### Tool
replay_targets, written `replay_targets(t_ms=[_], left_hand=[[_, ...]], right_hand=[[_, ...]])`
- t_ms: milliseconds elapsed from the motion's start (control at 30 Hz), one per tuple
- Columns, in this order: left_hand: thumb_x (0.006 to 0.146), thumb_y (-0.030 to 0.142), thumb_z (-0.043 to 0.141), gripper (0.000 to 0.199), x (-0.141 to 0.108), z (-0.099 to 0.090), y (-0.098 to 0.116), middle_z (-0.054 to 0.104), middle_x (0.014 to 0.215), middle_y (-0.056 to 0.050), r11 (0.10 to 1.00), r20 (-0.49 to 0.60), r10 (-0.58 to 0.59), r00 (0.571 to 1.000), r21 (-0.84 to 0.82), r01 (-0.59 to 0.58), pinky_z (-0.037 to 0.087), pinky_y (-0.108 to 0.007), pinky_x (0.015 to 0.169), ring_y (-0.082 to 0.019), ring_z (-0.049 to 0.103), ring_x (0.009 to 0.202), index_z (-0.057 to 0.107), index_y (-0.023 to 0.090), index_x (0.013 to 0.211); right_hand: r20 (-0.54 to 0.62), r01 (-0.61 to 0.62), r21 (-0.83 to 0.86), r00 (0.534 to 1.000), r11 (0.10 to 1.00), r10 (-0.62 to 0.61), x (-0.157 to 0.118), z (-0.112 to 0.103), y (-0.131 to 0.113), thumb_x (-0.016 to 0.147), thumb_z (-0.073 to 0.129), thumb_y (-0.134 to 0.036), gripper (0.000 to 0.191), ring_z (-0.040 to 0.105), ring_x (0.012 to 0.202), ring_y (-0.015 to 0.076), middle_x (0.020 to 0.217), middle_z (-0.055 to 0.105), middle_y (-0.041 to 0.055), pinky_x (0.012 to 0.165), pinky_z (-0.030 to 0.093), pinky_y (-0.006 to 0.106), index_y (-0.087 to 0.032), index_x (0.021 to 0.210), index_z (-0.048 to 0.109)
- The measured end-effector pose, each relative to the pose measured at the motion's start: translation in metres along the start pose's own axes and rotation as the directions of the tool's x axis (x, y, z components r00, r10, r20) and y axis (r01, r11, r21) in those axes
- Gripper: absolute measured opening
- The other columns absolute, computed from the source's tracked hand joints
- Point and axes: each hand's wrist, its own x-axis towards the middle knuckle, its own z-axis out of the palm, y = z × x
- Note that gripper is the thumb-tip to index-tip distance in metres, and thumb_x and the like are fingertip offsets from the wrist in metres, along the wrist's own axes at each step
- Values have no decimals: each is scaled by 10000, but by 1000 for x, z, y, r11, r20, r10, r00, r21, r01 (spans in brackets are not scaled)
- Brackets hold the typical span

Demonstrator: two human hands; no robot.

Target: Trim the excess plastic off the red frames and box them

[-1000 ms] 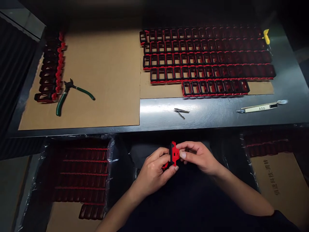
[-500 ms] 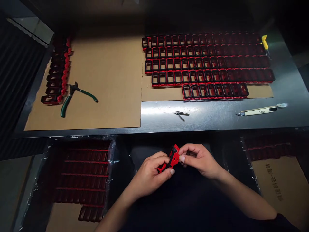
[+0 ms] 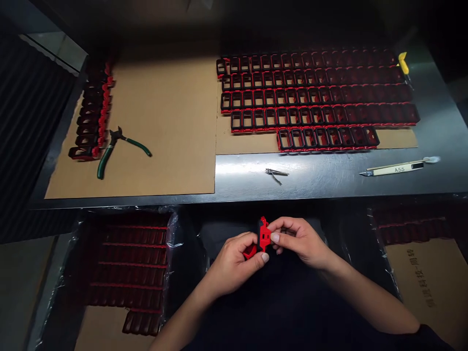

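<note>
head view, red part [image 3: 265, 241], between left grip [image 3: 236, 261] and right grip [image 3: 305, 243]

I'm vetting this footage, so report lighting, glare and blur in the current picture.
Head view: pale glare on the steel bench; head view: the rows of frames fade into dark murk toward the picture's right; head view: small bright glints on the plastic liner; head view: the fingers and held part look fairly sharp, without obvious motion blur.
</note>
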Motion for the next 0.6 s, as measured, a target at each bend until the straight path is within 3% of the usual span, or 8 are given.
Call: replay_targets(t_ms=[233, 400, 600], left_hand=[[859, 367, 669, 201, -3, 0, -3, 599, 738, 19, 997, -41, -19, 999, -82, 16, 371, -234, 611, -107, 468, 633, 628, 172, 841], [832, 278, 708, 239, -3, 0, -8, 688, 874, -14, 992, -131, 120, 984, -22, -124, 458, -250, 696, -135, 587, 730, 695, 200, 1057], [886, 253, 667, 164, 0, -1, -10, 712, 900, -53, 976, -198, 217, 956, 70, -207, 514, -271, 743, -158, 652, 798, 742, 198, 1022]], right_hand=[[4, -42, 65, 999, 997, 42, 7, 1, 6, 733, 862, -426, 336, 607, 537, 77, 662, 691, -6, 527, 520, 187, -148, 806, 688], [-57, -62, 189, 996, 980, 74, 8, 4, 1, 700, 883, -420, 360, 614, 518, 84, 621, 680, -16, 495, 514, 178, -156, 777, 650], [-57, -73, 189, 995, 979, 85, 16, 10, -3, 661, 904, -416, 389, 615, 505, 93, 608, 671, -17, 479, 508, 187, -157, 752, 628]])
